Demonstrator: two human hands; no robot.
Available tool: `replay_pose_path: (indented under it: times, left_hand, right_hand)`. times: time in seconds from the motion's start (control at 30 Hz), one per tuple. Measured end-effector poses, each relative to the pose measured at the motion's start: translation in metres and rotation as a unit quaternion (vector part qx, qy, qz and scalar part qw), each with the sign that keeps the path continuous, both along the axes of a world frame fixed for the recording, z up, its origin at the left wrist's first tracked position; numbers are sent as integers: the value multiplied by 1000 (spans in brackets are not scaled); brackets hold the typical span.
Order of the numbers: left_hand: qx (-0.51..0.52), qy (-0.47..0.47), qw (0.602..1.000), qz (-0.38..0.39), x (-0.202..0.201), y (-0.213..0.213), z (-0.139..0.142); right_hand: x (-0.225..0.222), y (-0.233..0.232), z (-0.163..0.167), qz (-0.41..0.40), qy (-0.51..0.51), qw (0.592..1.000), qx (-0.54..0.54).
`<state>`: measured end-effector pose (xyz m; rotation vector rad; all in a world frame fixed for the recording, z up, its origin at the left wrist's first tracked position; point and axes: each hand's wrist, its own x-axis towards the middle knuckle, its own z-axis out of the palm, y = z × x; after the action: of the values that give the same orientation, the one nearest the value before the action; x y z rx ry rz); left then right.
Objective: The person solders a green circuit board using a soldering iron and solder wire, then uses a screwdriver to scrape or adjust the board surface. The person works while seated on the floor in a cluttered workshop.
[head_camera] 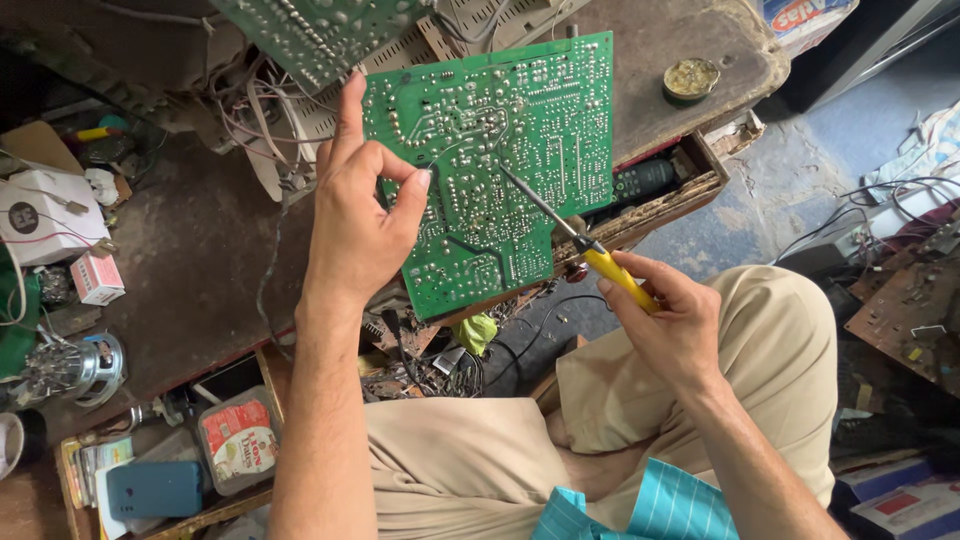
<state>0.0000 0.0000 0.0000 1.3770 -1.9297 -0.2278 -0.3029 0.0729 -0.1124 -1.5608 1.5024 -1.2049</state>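
Cluttered brown desk (200,260), wires behind. Left hand (352,225): grip closed on green circuit board (500,150), held tilted. Right hand (665,320): grip closed on yellow-handled soldering iron (570,230), tip touching board. Risk: board slipping under tip pressure, bridging neighbouring joints.

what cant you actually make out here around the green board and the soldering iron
Head view only:
- Component side of the green circuit board: faces away.
- Board's left edge: covered by the left hand.
- Soldering iron handle end: inside the right hand.
- Which solder joint the tip touches: too small.
- Second board: cut by the top edge.
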Motion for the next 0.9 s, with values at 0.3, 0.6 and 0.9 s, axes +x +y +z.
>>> replay_pose_path:
  times: [0.3,0.6,0.9]
  left_hand:
    - [-42,83,992,83,-43,56,-8]
    - [-49,130,975,174,-140,67,-9]
    - [-56,160,962,216,-133,84,2]
  right_hand:
    - [-26,22,9,-4,-15,1000,-4]
    - [-89,-4,37,-3,-9,1000,-16]
    - [-82,24,59,-5,-3,1000,1]
